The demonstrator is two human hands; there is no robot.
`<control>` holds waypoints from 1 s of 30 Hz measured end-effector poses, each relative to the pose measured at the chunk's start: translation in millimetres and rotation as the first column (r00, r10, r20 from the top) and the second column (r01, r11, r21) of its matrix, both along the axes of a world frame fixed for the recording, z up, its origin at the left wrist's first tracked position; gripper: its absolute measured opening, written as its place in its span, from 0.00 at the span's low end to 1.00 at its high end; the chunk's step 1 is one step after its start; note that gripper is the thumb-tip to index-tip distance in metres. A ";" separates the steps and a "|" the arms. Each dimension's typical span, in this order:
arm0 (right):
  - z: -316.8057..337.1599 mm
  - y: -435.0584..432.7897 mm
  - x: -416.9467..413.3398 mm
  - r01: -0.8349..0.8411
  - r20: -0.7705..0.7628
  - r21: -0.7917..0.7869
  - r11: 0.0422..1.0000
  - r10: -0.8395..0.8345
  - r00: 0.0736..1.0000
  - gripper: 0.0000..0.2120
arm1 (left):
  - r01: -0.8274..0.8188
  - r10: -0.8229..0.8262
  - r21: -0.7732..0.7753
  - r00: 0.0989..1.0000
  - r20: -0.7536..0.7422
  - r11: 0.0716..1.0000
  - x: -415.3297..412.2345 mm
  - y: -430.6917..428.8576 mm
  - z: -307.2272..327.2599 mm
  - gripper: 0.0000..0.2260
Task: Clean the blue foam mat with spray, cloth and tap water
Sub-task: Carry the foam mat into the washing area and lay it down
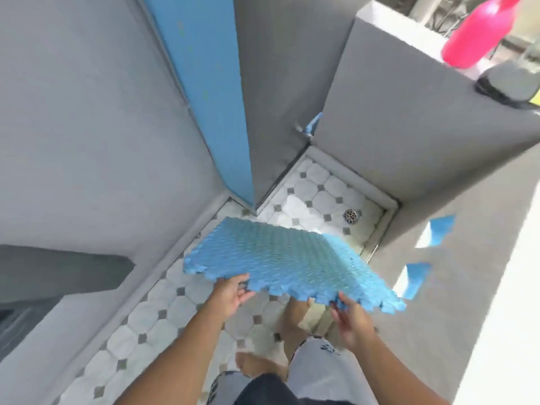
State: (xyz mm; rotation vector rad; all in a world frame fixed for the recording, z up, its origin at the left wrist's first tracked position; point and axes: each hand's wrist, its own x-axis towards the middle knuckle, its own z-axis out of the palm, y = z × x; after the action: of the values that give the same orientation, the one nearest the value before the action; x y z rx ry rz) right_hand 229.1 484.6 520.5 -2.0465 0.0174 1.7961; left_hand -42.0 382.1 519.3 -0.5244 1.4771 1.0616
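- The blue foam mat is up off the floor, held nearly flat and tilted a little, its toothed near edge in the person's two hands.
- The left hand pinches the near left corner: the thumb lies on top of the edge and the fingers curl underneath, close together.
- The right hand grips the same near edge further along, with its fingertips hooked round the teeth. The frame is blurred there, so I cannot tell how far they are spread.
- The mat runs forward and away from both sets of fingers, its far edge hanging over the tiled floor.
- Straight below the fingers are the person's bare feet, standing on the white tiles with small grey diamonds.
- Beyond the mat's far edge, well away from the fingers, a round metal drain is set into the tiles in the corner.
- Higher on the grey wall behind the drain is a tap with a blue handle.
- Ahead of the left fingers and up, a tall blue panel stands against the wall.
- Out past the right fingers, two blue scraps show on the low grey wall.
- Far up and to the right of the right fingers, a pink bottle stands on the ledge, with a dark blurred object just beside it.
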 end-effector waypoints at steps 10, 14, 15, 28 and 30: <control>-13.6 77.4 21.4 0.287 0.093 0.101 0.952 -0.297 0.950 0.09 | 0.229 -0.228 -0.008 0.973 0.025 0.973 10.5 157.4 -24.1 0.14; -26.9 95.9 10.5 0.394 0.106 0.095 0.914 -0.403 0.909 0.18 | 0.321 -0.321 0.009 0.947 0.019 0.947 -4.3 199.9 -41.2 0.17; -29.7 100.0 7.6 0.418 0.097 0.093 0.904 -0.426 0.900 0.19 | 0.341 -0.341 0.009 0.940 0.018 0.940 -7.6 210.2 -44.7 0.16; -106.6 226.4 -6.0 0.454 0.073 0.224 0.862 -0.479 0.875 0.22 | 0.405 -0.411 0.142 0.912 0.014 0.903 -20.4 364.7 -118.3 0.23; -126.1 249.1 -2.8 0.441 0.068 0.241 0.864 -0.469 0.881 0.26 | 0.411 -0.418 0.147 0.908 0.015 0.899 -16.7 384.8 -137.1 0.24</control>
State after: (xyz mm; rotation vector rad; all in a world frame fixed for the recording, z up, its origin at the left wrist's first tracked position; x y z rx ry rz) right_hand 226.3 733.8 394.3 -1.8034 0.2385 1.3141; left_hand -58.7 766.9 382.2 -0.1191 1.3808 0.7997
